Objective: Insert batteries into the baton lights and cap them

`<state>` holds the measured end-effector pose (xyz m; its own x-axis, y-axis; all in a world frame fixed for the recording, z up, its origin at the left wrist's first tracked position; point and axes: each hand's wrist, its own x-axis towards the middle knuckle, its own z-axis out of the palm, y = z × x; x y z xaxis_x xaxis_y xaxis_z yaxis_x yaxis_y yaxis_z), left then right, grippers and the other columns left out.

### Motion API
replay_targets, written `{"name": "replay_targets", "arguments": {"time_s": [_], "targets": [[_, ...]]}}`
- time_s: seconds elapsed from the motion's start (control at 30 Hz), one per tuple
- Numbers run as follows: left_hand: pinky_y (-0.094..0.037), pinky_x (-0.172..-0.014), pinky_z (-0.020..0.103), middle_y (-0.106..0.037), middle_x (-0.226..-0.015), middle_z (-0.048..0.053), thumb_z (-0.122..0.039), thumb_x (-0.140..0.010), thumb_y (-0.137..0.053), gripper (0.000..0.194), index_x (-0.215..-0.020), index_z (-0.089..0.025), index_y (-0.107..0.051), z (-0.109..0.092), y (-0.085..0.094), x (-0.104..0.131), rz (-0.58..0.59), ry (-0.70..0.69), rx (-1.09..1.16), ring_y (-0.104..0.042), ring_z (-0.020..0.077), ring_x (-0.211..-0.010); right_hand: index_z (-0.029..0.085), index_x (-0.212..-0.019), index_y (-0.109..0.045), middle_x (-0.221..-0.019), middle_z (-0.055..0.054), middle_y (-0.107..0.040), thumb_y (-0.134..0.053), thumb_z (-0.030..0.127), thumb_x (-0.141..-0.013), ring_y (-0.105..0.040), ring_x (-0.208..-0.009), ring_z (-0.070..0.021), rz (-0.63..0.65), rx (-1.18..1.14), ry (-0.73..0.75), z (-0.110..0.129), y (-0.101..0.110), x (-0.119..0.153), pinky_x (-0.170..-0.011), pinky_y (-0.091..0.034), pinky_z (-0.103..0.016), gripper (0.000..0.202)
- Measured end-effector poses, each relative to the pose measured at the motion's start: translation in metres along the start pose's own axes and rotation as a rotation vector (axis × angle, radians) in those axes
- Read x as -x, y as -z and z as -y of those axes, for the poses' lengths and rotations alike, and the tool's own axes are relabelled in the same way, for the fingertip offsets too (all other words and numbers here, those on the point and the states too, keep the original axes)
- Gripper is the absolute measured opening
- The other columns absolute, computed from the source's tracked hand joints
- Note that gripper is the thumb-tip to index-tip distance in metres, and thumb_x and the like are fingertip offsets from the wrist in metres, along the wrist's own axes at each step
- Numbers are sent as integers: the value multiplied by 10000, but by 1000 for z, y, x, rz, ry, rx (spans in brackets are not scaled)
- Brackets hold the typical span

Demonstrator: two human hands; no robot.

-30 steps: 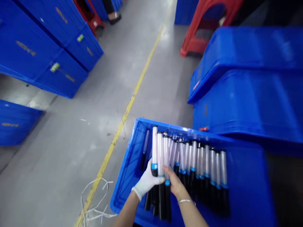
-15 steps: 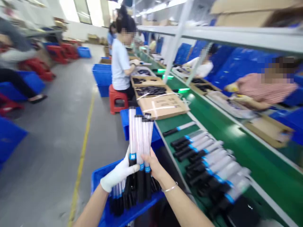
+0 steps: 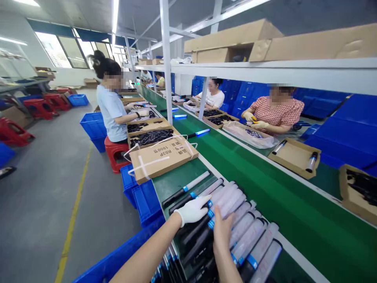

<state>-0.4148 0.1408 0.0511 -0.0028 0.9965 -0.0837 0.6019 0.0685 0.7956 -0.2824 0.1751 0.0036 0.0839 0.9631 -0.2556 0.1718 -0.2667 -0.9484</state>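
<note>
Light sticks with clear tubes, blue bands and black handles lie in a slanting row on the green bench. My left hand [image 3: 193,211], in a white glove, grips the far side of a bunch of these light sticks [image 3: 225,198], near their blue bands. On the bunch's near side is my bare right hand [image 3: 224,228], its fingers curled against the tubes. Both hands keep the bunch low among the other sticks. My hands and forearms cover some of the black handles. More light sticks stand in a blue crate [image 3: 123,251] below the bench edge.
A flat cardboard box [image 3: 163,157] lies beyond the row, before trays of black parts [image 3: 151,136]. Lit sticks [image 3: 202,132] rest on the green conveyor [image 3: 250,169]. Co-workers sit on both sides. A shelf post [image 3: 166,63] rises by the belt.
Both hands have moved right from above the blue crate to the bench, bringing the bunch of light sticks down from upright to lying in the row. The camera view has turned right.
</note>
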Motion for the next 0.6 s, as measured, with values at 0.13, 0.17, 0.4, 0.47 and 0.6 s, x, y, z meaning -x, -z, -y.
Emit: {"name": "replay_targets", "arguments": {"time_s": [0.13, 0.17, 0.4, 0.47, 0.6], "targets": [[-281, -1210, 466, -379, -1554, 93, -152, -858, -517, 633, -1478, -220, -412, 10, 0, -12, 72, -12, -215, -360, 242, -1434, 1, -1537, -147, -1606, -210, -57, -448, 603, -800, -12, -1503, -342, -73, 102, 157, -13, -5, -4, -1227, -80, -502, 998], [-279, -1216, 441, -364, -1565, 73, -132, -849, -488, 658, -1492, -240, -395, 12, 2, -10, 77, -6, -256, -351, 234, -1440, 20, -1539, -165, -1608, -199, -49, -410, 569, -827, -15, -1503, -341, -75, 114, 193, -16, -7, -2, -1220, -98, -511, 932], [-304, -1192, 501, -337, -1578, 79, -122, -838, -429, 689, -1510, -261, -373, 24, 17, 9, 92, 74, -434, -325, 294, -1450, 98, -1462, -405, -1609, -162, -72, -359, 494, -874, -130, -1486, -364, -17, 211, 341, -28, -13, 4, -1170, -232, -525, 711], [-311, -1184, 522, -337, -1579, 68, -149, -850, -435, 671, -1505, -281, -379, 24, 20, 11, 94, 85, -453, -318, 304, -1453, 98, -1453, -422, -1602, -171, -105, -349, 526, -880, -162, -1478, -363, -14, 269, 357, -23, -8, 1, -1151, -270, -516, 719], [-324, -1165, 554, -344, -1577, 44, -173, -876, -411, 639, -1496, -324, -388, 23, 25, 14, 93, 107, -469, -301, 316, -1460, 101, -1415, -476, -1570, -175, -221, -390, 494, -881, -244, -1454, -327, -12, 353, 354, 11, 13, -45, -1159, -284, -462, 668]]}}
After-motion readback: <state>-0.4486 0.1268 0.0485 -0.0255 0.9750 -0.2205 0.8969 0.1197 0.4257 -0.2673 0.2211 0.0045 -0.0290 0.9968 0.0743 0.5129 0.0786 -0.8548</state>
